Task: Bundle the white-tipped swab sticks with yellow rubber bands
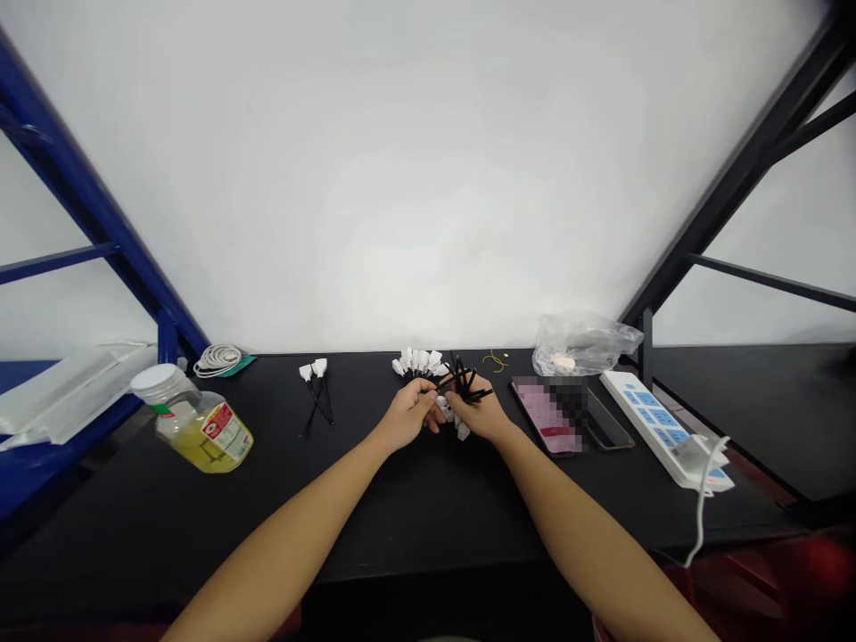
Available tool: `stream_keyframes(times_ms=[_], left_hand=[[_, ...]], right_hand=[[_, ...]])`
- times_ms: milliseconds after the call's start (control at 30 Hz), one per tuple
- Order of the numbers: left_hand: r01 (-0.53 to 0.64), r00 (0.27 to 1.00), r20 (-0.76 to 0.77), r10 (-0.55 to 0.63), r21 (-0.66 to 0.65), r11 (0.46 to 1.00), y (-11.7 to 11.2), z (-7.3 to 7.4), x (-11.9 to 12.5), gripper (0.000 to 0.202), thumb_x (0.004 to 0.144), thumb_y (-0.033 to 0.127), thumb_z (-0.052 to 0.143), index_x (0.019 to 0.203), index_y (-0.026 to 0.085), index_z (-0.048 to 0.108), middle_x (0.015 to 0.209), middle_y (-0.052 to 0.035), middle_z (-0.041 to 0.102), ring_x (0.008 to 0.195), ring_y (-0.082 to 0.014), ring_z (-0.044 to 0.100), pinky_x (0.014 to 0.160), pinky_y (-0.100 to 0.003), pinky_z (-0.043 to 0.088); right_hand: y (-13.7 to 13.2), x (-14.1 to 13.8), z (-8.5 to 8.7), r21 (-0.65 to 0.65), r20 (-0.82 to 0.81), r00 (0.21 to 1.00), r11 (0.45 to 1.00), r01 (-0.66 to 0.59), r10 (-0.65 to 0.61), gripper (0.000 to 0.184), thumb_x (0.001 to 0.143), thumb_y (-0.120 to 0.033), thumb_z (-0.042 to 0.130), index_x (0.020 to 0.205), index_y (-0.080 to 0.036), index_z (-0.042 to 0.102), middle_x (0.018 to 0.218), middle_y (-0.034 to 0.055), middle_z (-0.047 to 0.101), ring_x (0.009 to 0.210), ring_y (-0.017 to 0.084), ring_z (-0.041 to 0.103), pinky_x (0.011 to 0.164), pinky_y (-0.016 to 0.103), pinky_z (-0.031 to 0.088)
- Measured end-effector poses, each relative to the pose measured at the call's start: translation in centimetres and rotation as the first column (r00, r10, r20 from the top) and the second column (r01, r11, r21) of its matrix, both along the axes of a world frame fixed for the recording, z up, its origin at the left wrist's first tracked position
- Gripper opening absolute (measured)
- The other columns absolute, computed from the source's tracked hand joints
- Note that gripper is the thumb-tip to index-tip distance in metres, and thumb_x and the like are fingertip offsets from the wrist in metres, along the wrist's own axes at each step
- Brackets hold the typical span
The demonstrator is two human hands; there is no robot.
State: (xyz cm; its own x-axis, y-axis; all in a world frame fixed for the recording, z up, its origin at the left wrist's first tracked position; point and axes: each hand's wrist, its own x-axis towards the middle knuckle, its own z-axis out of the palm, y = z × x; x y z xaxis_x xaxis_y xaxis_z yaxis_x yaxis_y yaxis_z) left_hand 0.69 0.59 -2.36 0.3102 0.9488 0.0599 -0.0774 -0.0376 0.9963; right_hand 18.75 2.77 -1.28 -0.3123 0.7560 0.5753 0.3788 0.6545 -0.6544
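Note:
My two hands meet at the middle of a black table (415, 499). My right hand (482, 412) is closed round a bunch of black sticks with white tips (465, 385), whose black ends fan out above the fingers. My left hand (407, 412) pinches one white tip of that bunch against the right hand. Just behind the hands several more white-tipped sticks (420, 361) lie in a row on the table. To the left lies a separate small group of white-tipped black sticks (316, 392).
A lying jar of yellow liquid (197, 423) and a coiled white cable (218, 358) are at left. A phone (549, 412), a clear plastic bag (581, 343) and a white power strip (662, 426) sit at right. Blue and black shelf frames flank the table.

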Motion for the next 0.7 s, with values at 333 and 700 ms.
stream_keyframes(times_ms=[333, 700], left_hand=[[0.056, 0.992, 0.12, -0.041, -0.118, 0.991, -0.7, 0.3, 1.1, 0.046, 0.085, 0.063, 0.059, 0.094, 0.021, 0.044, 0.067, -0.0007, 0.071, 0.047, -0.0129, 0.064, 0.049, -0.022, 0.04], [-0.063, 0.822, -0.485, 0.3, 0.446, 0.893, -1.4, 0.8, -0.1, 0.052, 0.07, 0.047, 0.081, 0.113, 0.023, 0.063, 0.084, -0.0003, 0.062, 0.075, -0.0183, 0.06, 0.067, -0.03, 0.043]], right_hand=[[-0.4, -0.8, -0.1, -0.047, -0.019, 0.999, 0.999, 0.027, -0.028, 0.023, 0.092, -0.043, 0.059, 0.086, -0.021, 0.063, 0.077, 0.0023, 0.065, 0.07, 0.017, 0.061, 0.065, 0.029, 0.048], [-0.8, -1.7, -0.1, -0.067, -0.088, 0.968, 0.971, 0.23, -0.235, 0.039, 0.092, -0.053, 0.056, 0.07, -0.021, 0.056, 0.065, 0.002, 0.059, 0.062, 0.017, 0.056, 0.06, 0.029, 0.045]])
